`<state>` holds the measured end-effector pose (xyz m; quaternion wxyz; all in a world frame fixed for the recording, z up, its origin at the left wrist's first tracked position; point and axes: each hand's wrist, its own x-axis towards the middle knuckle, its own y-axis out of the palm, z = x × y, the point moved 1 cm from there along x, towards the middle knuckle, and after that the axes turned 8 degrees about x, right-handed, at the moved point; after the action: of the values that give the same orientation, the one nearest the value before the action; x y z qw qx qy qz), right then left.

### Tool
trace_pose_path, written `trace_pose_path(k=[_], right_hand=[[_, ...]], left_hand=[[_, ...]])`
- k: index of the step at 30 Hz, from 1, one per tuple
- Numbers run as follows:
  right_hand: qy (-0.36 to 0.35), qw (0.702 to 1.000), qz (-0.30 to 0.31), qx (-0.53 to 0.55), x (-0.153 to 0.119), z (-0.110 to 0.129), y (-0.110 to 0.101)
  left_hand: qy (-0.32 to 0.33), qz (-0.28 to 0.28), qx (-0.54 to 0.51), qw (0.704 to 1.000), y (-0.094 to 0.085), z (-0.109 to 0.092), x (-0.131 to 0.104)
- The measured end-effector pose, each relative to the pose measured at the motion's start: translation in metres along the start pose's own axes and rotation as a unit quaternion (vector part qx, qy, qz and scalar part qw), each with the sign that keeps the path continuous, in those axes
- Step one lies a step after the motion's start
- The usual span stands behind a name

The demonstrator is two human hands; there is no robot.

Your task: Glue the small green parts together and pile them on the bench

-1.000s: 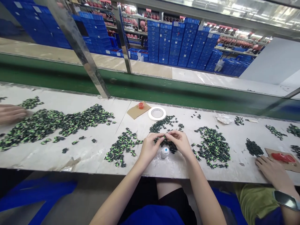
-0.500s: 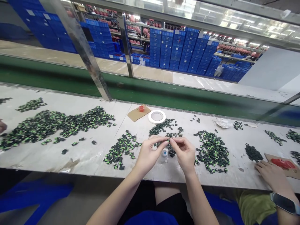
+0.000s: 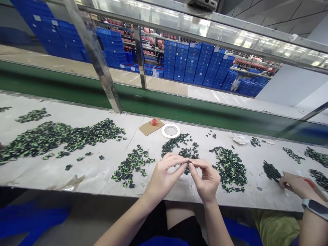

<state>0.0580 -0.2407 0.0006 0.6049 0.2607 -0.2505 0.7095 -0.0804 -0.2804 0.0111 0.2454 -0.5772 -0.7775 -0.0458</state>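
Observation:
My left hand [image 3: 166, 171] and my right hand [image 3: 206, 177] meet at their fingertips above the table [image 3: 89, 171]. Between the pinched thumbs and forefingers is a small dark part [image 3: 188, 161], held by both. Just behind my hands lies a heap of small black pieces [image 3: 173, 143]. A pile of black and green parts [image 3: 132, 165] rests to the left of my left hand, and another such pile [image 3: 232, 169] is to the right of my right hand.
Behind the black pieces are a white tape roll [image 3: 171, 131] and a red cap [image 3: 154, 122] on cardboard [image 3: 147, 129]. A larger parts pile [image 3: 51, 136] spreads far left. At the right, a co-worker's hand [image 3: 297, 184] touches the table. A metal post [image 3: 102, 75] rises behind.
My hands have shifted slightly right and down in view. The small bottle seen between them earlier no longer shows. The co-worker's hand has moved to the edge of a small black pile.

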Motion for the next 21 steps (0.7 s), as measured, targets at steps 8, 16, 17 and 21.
trace_pose_path(k=[8,16,17,21], right_hand=[[0.019,0.989,0.111,-0.096,0.005,0.021,-0.026],[0.05,0.991,0.092,-0.084,0.001,0.015,-0.03],[0.053,0.991,0.089,-0.084,0.0,0.015,-0.03],[0.038,0.993,0.073,-0.083,-0.002,0.014,-0.027]], left_hand=[[0.032,0.065,0.035,0.997,-0.005,-0.011,0.0],[-0.019,0.057,0.054,0.997,-0.001,-0.017,-0.006],[-0.02,0.054,0.055,0.997,0.0,-0.018,-0.007],[-0.029,0.036,0.071,0.996,0.002,-0.02,-0.01]])
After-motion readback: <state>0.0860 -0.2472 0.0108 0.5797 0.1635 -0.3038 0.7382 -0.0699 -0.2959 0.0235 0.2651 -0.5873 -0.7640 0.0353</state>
